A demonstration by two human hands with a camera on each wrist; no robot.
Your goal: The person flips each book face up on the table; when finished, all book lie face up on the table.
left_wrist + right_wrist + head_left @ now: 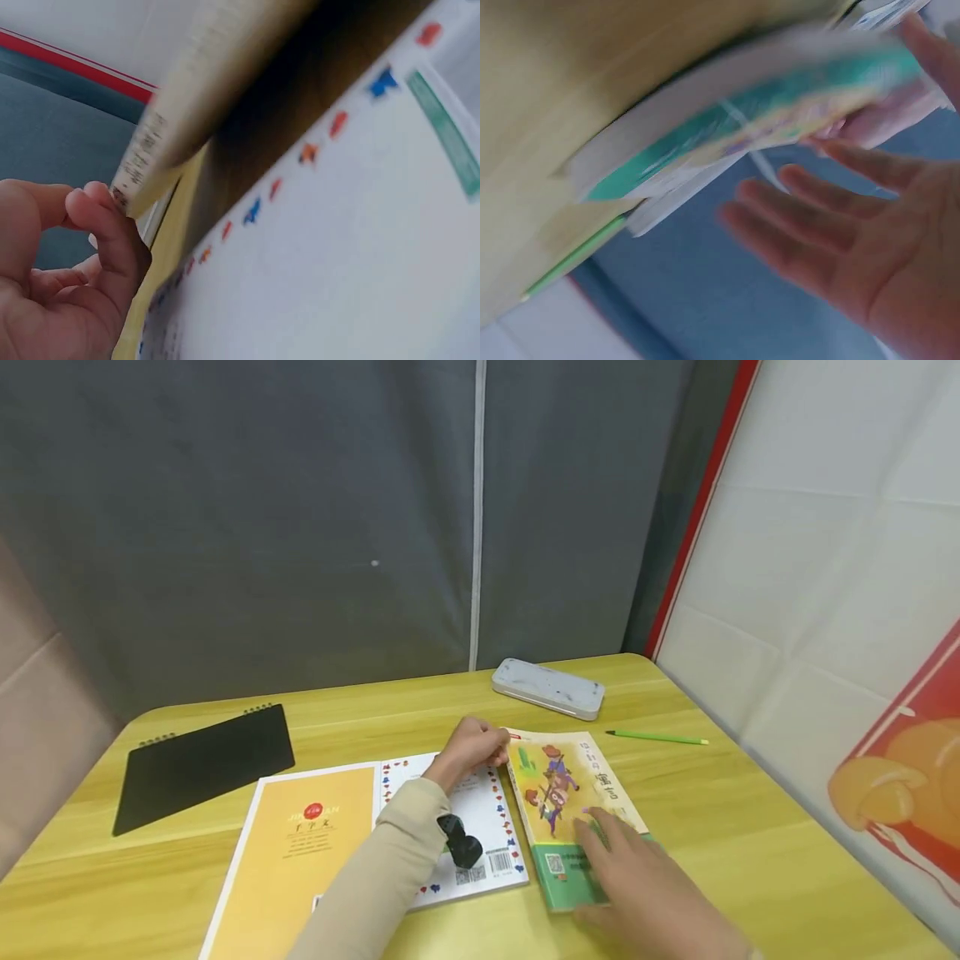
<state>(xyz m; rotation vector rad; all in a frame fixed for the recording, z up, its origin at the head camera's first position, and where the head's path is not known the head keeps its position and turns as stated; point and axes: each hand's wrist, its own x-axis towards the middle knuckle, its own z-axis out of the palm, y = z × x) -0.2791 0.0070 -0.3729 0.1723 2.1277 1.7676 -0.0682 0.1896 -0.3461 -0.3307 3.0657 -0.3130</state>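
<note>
In the head view, a book (540,789) with a cream and green cover and cartoon figures lies right of center. My left hand (472,747) pinches its top left corner between curled fingers and thumb. The left wrist view has that hand (75,262) at the end of the book's spine (161,127), which rises at a slant above a white cover. Over the lower right of the book is my right hand (637,881), fingers spread. Close up in the right wrist view, the same hand (870,232) has its fingers extended beside the blurred book (742,120).
A white book (480,810) with a colorful border lies under my left forearm, next to a yellow-covered book (300,860). A black spiral notebook (206,768) sits at the left. Toward the back right are a grey pencil case (549,687) and a green pencil (660,737).
</note>
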